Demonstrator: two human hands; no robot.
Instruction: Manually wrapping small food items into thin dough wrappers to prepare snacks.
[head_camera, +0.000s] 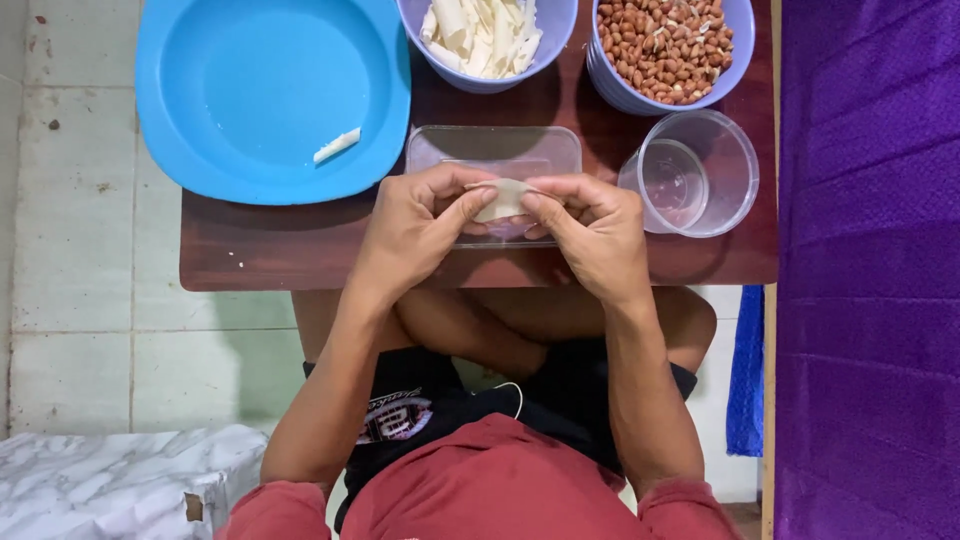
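Both the left hand (420, 225) and right hand (590, 225) pinched a pale dough wrapper (503, 199) above the clear tray (493, 150) on the bench (300, 250).

Left hand (420, 222), right hand (592, 228) — fingertips pinched together

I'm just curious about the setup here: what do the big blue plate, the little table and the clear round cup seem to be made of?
Blue plate: probably plastic, smooth and evenly coloured with a soft sheen.
Table: looks like dark reddish-brown wood or wood veneer with a glossy finish; which one is unclear.
Clear round cup: likely thin transparent plastic, since the tabletop shows through it.
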